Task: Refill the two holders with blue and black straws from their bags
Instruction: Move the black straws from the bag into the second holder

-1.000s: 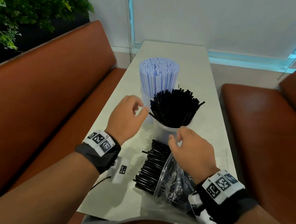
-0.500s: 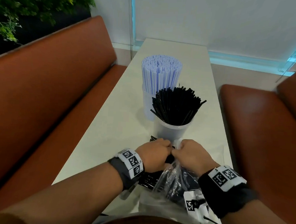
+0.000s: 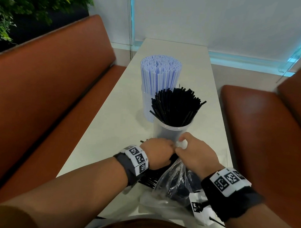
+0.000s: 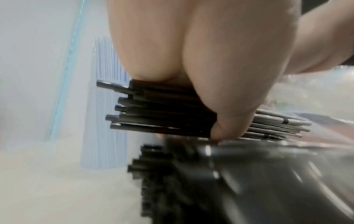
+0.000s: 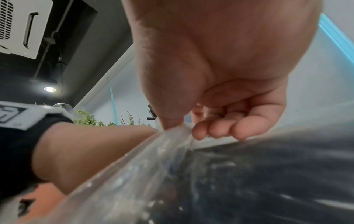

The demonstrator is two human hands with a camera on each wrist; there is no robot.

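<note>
The landmark is the near holder point(image 3: 171, 134), the clear cup standing on the table point(image 3: 118, 115) and already carrying a fan of black straws point(image 3: 176, 106).

Nearest the person, a clear plastic bag point(image 3: 174, 178) lies on the table in front of the near holder. The right hand point(image 3: 196, 155) pinches the bag's mouth between thumb and fingertips, lifting the film. The left hand point(image 3: 157, 154) sits just left of the right hand, directly before the near holder; the left wrist view shows its fingers curled round a bundle of loose black straws point(image 4: 162, 110), gripping it across its middle.

Key relation: the bundle's long axis lies roughly flat, pointing toward the holders, with the free ends projecting past the fingers. The near holder stands just beyond the grip, upright and open at the top. Judgement: the bundle must come clear of the bag, tip from flat to upright, then drop in. The left hand carries the load and is closest.

Behind the near holder, touching or nearly so, the far holder point(image 3: 146, 106) stands packed with blue straws point(image 3: 160, 75).

No brand or readable text appears; the wrist bands bear only square coded markers point(image 3: 137, 157).
</note>
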